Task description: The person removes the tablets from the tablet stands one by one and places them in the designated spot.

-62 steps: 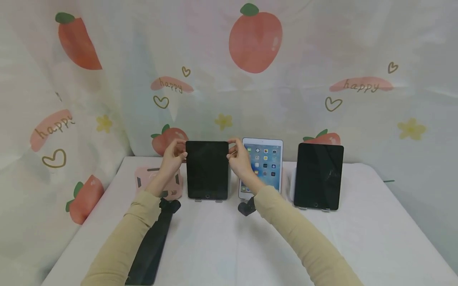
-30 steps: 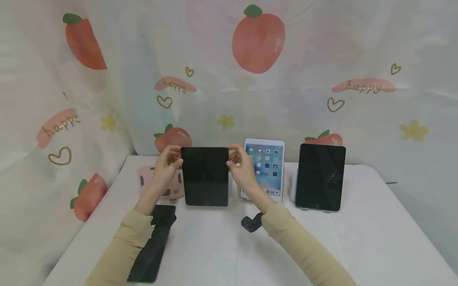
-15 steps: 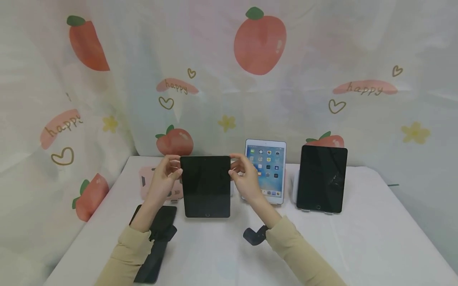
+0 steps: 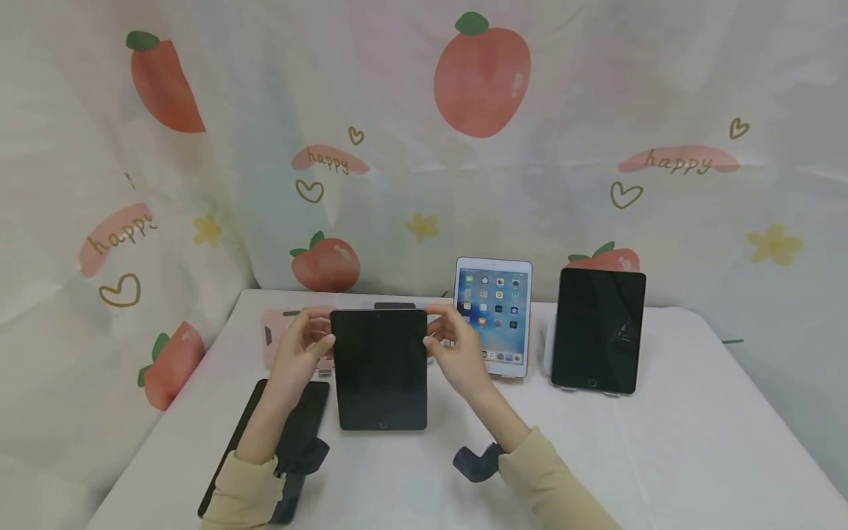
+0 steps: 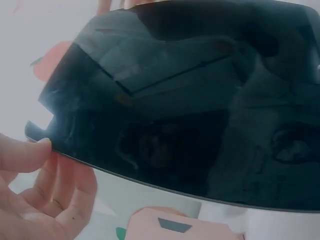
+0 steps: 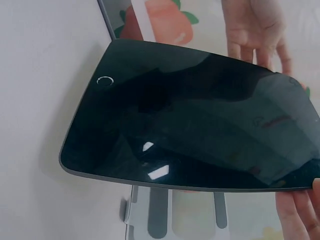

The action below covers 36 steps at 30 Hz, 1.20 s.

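A black tablet (image 4: 380, 372) with a dark screen is held upright between both hands, its home button at the bottom. My left hand (image 4: 296, 357) pinches its upper left edge, thumb on the front and fingers behind. On the opposite edge, my right hand (image 4: 459, 353) grips the upper corner the same way. Behind the held tablet stands a light stand with grey pads (image 5: 175, 225) (image 6: 159, 212), mostly hidden in the head view except for a dark top bar (image 4: 394, 305). Reflections cover the screen in both wrist views.
A white tablet (image 4: 493, 313) showing app icons leans on a stand to the right. Farther right, another dark tablet (image 4: 598, 331) rests on its stand. A pink stand (image 4: 274, 324) is at the left, and a black tablet (image 4: 301, 412) lies flat beneath my left forearm. A printed curtain hangs behind.
Both hands have lifted the black tablet off its stand and drawn it toward me and lower in view. The stand's dark top bar now shows behind it.
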{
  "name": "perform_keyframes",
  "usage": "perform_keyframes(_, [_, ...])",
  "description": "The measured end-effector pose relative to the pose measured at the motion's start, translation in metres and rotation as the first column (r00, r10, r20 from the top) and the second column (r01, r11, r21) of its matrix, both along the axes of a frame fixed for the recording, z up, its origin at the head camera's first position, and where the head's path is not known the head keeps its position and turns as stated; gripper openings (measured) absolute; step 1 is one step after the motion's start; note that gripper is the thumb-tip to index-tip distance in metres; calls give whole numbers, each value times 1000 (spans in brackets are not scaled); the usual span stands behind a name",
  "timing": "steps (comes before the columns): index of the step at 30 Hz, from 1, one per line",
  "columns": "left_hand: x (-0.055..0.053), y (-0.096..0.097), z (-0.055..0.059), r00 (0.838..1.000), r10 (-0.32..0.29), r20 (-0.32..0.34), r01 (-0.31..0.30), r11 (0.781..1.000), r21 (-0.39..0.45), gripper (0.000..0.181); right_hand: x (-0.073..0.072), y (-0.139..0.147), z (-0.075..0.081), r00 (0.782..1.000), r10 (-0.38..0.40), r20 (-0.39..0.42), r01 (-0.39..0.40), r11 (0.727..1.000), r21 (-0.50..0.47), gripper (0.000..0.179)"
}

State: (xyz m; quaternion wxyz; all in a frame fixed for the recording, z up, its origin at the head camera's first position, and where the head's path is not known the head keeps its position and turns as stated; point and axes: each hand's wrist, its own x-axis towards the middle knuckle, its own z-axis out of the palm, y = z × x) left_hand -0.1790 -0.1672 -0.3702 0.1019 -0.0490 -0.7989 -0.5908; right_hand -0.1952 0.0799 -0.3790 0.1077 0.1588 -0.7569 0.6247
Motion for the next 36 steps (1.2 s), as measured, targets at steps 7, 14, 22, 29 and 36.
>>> perform_keyframes(7, [11,0,-1,998,-33,62,33,999,-9,34,11,3,-8,999,3,38,-3,1000,-9,42])
perform_keyframes(14, [15,-3,-7,990,-94,105,98,995,-28,34,20,6,-15,991,0,135,7,999,-48,43])
perform_keyframes(22, [16,-8,-14,975,-172,140,167,985,44,35,30,7,-21,978,13,206,4,997,-77,43])
perform_keyframes(29, [16,-15,-20,961,-219,172,210,975,68,36,34,5,-27,970,32,240,-5,993,-114,44])
perform_keyframes(36, [14,-21,-24,949,-256,185,250,967,53,35,35,2,-35,960,29,278,13,989,-148,45])
